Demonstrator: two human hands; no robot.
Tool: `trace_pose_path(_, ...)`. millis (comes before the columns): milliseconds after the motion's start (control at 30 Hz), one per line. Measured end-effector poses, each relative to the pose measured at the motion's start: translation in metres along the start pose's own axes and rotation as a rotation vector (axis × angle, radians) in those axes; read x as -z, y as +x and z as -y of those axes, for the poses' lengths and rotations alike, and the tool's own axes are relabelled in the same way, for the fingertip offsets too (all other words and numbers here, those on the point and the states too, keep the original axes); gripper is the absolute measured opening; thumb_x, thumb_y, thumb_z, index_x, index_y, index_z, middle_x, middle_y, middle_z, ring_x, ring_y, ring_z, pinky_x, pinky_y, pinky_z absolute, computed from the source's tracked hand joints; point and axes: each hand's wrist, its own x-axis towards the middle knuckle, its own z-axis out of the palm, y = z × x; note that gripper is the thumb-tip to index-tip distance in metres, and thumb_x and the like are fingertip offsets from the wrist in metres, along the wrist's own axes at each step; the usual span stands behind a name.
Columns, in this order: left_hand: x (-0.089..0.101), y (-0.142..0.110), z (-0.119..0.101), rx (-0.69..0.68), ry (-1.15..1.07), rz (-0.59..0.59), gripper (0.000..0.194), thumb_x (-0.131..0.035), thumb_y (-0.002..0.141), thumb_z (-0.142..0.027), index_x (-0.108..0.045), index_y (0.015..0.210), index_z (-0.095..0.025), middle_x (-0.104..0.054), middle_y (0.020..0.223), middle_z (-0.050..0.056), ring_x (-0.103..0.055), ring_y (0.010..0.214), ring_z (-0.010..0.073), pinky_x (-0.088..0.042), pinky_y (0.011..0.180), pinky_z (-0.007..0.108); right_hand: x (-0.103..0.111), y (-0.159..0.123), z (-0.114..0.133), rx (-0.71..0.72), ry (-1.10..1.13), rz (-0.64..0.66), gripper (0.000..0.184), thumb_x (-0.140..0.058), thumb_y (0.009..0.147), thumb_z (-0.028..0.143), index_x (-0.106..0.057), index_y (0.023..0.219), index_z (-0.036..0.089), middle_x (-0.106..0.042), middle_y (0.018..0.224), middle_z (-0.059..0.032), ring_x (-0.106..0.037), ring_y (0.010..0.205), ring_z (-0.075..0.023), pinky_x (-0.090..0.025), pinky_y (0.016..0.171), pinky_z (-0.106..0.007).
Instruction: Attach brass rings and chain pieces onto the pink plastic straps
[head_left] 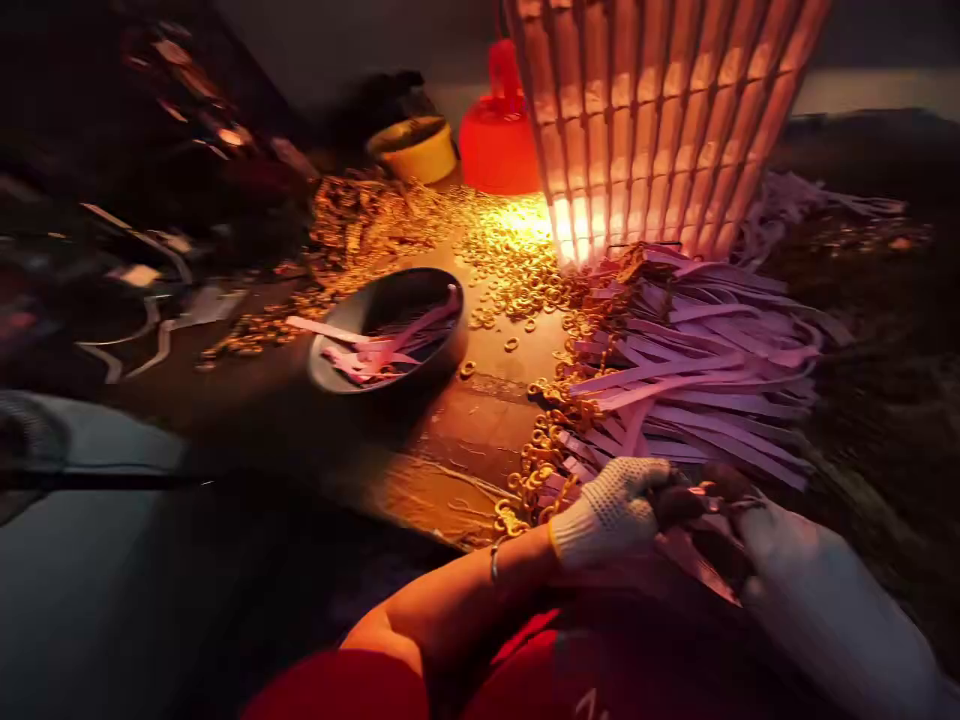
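Observation:
My left hand, in a white dotted glove, reaches in at the lower right with its fingers closed. My right hand, gloved with dark fingertips, meets it there, also closed. Between them hangs a pink strap, pinched by the fingers; its upper end is dark and blurred. Just beyond the hands lies a heap of pink straps, many with metal rings at their left ends.
A dark bowl holds several pink straps. Loose rings cover the lit table behind it. A red lamp, a yellow container and a slatted panel stand at the back. Dark clutter fills the left.

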Motion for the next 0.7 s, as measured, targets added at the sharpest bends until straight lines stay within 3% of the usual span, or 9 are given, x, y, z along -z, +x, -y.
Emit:
trace_pose_path(67,0.001,0.001,0.004,-0.021,0.076,-0.013,0.039,-0.063,0.093,-0.05,-0.073,0.078,-0.015,-0.067,0.071,0.004,-0.056,0.068,0.0163,-0.044,0.064,0.025,0.011,0.009,0.009,-0.01,-0.086,0.136,0.027,-0.061,0.09,0.033,-0.069,0.112,0.019,-0.068,0.07,-0.0083,-0.06,0.057,-0.023,-0.044,0.053,-0.033)
trace_pose_path(133,-0.002,0.003,0.011,-0.059,0.099,-0.019,0.032,-0.062,0.093,-0.041,-0.071,0.074,-0.016,-0.069,0.072,0.004,-0.058,0.07,0.0169,-0.045,0.067,0.025,0.009,0.013,0.013,-0.01,-0.151,0.193,0.024,-0.062,0.09,0.028,-0.067,0.109,0.015,-0.067,0.069,-0.0071,-0.06,0.058,-0.0211,-0.041,0.055,-0.031)
trace_pose_path(267,-0.011,0.006,0.018,-0.021,0.076,0.032,0.03,-0.06,0.093,-0.039,-0.069,0.074,-0.016,-0.069,0.072,0.002,-0.058,0.069,0.0162,-0.045,0.066,0.024,-0.008,0.005,0.019,0.147,-0.266,0.117,0.013,-0.053,0.09,0.013,-0.066,0.092,0.013,-0.064,0.064,-0.0064,-0.055,0.053,-0.0183,-0.03,0.051,-0.032)
trace_pose_path(367,-0.007,0.014,0.012,-0.018,0.111,0.113,0.024,-0.059,0.092,-0.034,-0.071,0.08,-0.016,-0.072,0.078,0.004,-0.061,0.074,0.0179,-0.048,0.07,0.025,-0.007,0.004,0.015,0.243,-0.323,0.056,0.021,-0.048,0.09,0.009,-0.062,0.077,0.015,-0.061,0.058,-0.0057,-0.053,0.049,-0.017,-0.024,0.049,-0.033)
trace_pose_path(467,0.016,0.032,0.0,-0.063,0.178,0.26,0.016,-0.061,0.087,-0.026,-0.073,0.092,-0.018,-0.074,0.084,0.004,-0.062,0.077,0.0183,-0.049,0.07,0.026,0.015,0.016,-0.01,0.211,-0.337,0.056,0.024,-0.045,0.094,0.011,-0.065,0.082,0.014,-0.06,0.057,-0.0053,-0.053,0.049,-0.0163,-0.024,0.05,-0.033)
trace_pose_path(567,0.053,0.062,-0.013,-0.071,0.364,0.299,0.015,-0.063,0.084,-0.028,-0.073,0.09,-0.018,-0.068,0.075,0.001,-0.055,0.064,0.0141,-0.042,0.058,0.023,0.051,0.034,-0.05,0.025,-0.394,-0.02,0.03,-0.044,0.097,0.021,-0.069,0.108,0.009,-0.065,0.064,-0.0071,-0.055,0.055,-0.0183,-0.03,0.053,-0.032)
trace_pose_path(633,0.075,0.084,-0.025,-0.064,0.536,0.196,0.018,-0.063,0.085,-0.032,-0.072,0.087,-0.017,-0.062,0.068,0.0,-0.046,0.056,0.0115,-0.037,0.054,0.022,0.072,0.044,-0.073,-0.121,-0.474,-0.103,0.038,-0.045,0.099,0.033,-0.067,0.118,0.008,-0.068,0.07,-0.009,-0.059,0.06,-0.0203,-0.034,0.057,-0.031)
trace_pose_path(700,0.092,0.101,-0.042,-0.094,0.696,0.038,0.023,-0.059,0.087,-0.031,-0.074,0.092,-0.013,-0.065,0.074,0.001,-0.048,0.061,0.0108,-0.039,0.06,0.021,0.085,0.05,-0.086,-0.231,-0.513,-0.157,0.044,-0.046,0.099,0.04,-0.066,0.122,0.008,-0.068,0.072,-0.0097,-0.062,0.065,-0.0213,-0.037,0.06,-0.031)
